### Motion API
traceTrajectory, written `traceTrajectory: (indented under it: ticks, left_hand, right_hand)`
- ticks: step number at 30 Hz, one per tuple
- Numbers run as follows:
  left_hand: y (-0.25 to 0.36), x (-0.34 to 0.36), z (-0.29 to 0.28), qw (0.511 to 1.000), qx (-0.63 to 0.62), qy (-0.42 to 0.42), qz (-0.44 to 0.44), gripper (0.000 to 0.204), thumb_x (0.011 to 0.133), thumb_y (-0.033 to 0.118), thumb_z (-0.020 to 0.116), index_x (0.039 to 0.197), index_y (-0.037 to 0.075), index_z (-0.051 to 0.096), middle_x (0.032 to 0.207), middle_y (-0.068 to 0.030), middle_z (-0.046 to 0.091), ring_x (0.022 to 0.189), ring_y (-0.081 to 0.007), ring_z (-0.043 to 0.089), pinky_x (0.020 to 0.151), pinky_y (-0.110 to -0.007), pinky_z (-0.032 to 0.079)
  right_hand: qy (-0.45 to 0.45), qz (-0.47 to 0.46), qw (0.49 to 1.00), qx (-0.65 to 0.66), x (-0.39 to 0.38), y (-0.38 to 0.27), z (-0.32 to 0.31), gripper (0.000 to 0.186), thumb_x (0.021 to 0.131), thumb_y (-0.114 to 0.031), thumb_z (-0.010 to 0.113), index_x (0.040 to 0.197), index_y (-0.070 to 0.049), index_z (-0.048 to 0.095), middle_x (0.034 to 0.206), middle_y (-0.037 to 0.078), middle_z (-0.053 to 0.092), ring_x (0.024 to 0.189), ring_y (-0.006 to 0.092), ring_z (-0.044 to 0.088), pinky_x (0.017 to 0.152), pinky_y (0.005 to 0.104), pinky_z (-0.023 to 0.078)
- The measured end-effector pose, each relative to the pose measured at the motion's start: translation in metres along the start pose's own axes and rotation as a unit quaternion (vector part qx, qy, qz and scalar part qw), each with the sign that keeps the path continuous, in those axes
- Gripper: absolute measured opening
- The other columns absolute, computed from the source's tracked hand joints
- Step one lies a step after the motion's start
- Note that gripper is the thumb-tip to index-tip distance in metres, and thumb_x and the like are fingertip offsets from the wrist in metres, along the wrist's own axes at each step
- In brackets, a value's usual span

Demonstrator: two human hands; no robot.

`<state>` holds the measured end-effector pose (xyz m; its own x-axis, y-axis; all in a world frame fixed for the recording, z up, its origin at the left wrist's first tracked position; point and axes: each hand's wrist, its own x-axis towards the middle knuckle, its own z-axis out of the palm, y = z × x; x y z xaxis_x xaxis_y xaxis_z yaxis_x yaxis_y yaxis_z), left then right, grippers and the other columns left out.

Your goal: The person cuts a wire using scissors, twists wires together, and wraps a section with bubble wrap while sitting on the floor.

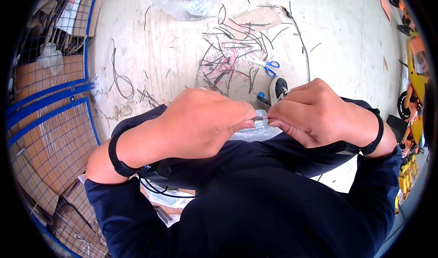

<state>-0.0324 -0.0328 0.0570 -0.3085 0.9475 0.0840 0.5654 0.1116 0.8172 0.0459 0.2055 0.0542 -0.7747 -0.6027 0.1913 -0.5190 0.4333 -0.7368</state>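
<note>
In front of my lap, both hands pinch a short dark cable (258, 118) with a thin reddish wire at its right end. My left hand (200, 123) grips the dark sheathed part between thumb and fingers. My right hand (315, 114) is closed on the reddish wire's tip, a small gap away from the left fingertips. The cable's other end is hidden by my left hand. Clear bubble wrap (260, 133) lies below the fingers, across my lap.
Scissors with blue handles (272, 66) lie on the floor beside a heap of dark and pinkish cable scraps (228, 57). Beyond are a cardboard piece (262, 20) and a clear plastic bag (189, 2). A blue wire-mesh cage (50, 98) with cardboard stands left. Yellow-orange equipment (416, 75) lines the right.
</note>
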Motion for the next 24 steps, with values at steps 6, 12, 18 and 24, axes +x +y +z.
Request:
traceTrajectory:
  ticks: [6, 12, 18, 24]
  left_hand:
    - [-0.004, -0.002, -0.006, 1.0, -0.004, 0.006, -0.024, 0.008, 0.086, 0.007, 0.063, 0.094, 0.004, 0.066, 0.076, -0.0085, 0.067, 0.064, -0.0263, 0.063, 0.057, -0.032, 0.049]
    - [-0.034, -0.024, -0.032, 0.993, 0.019, 0.045, -0.107, 0.012, 0.092, 0.009, 0.057, 0.091, 0.0, 0.066, 0.078, -0.0107, 0.067, 0.068, -0.023, 0.065, 0.063, -0.03, 0.05]
    - [-0.052, -0.033, -0.059, 0.967, 0.066, 0.136, -0.203, 0.017, 0.096, 0.01, 0.054, 0.093, -0.003, 0.064, 0.083, -0.01, 0.067, 0.078, -0.0152, 0.064, 0.07, -0.025, 0.047]
    - [-0.043, -0.017, -0.044, 0.971, 0.052, 0.116, -0.202, 0.017, 0.096, 0.012, 0.055, 0.095, -0.002, 0.066, 0.082, -0.008, 0.066, 0.073, -0.0128, 0.059, 0.068, -0.025, 0.046]
  right_hand:
    - [0.049, 0.004, 0.999, 0.004, -0.006, 0.004, -0.003, 0.008, 0.08, -0.005, 0.068, 0.086, -0.002, 0.063, 0.058, 0.009, 0.054, 0.048, 0.0256, 0.056, 0.044, 0.0341, 0.045]
    - [0.046, 0.118, 0.99, -0.057, -0.036, 0.025, -0.033, 0.003, 0.083, -0.002, 0.064, 0.085, 0.0, 0.063, 0.067, 0.013, 0.06, 0.058, 0.0294, 0.061, 0.052, 0.0359, 0.048]
    - [0.088, 0.287, 0.951, -0.073, -0.062, 0.063, -0.059, 0.02, 0.097, -0.013, 0.053, 0.087, 0.002, 0.06, 0.076, 0.013, 0.061, 0.068, 0.0238, 0.058, 0.066, 0.0303, 0.047]
    - [0.101, 0.362, 0.926, 0.017, -0.044, 0.108, -0.049, 0.03, 0.1, -0.026, 0.049, 0.1, 0.001, 0.061, 0.086, 0.01, 0.064, 0.078, 0.0201, 0.057, 0.075, 0.0311, 0.047]
